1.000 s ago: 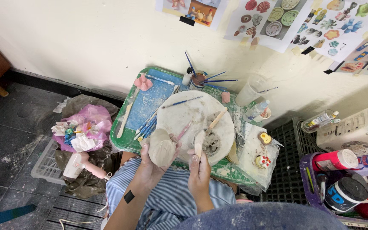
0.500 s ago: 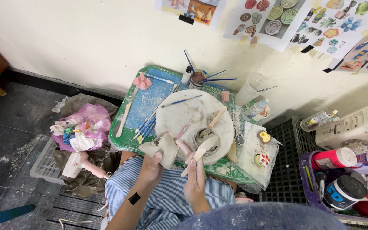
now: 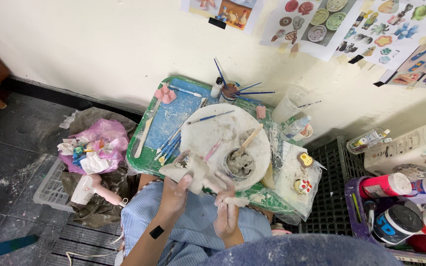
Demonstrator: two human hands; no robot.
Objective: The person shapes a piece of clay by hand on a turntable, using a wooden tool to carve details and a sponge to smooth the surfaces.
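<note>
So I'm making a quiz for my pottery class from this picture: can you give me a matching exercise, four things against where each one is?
Things:
1. clay piece
2. hair dryer
3. small bowl of clay
4. wooden stick

Places:
A. on the round white board
B. leaning in the bowl
C. held in the left hand
D. on the floor, left of the green table

Pairs: 1-C, 2-D, 3-A, 4-B
</note>
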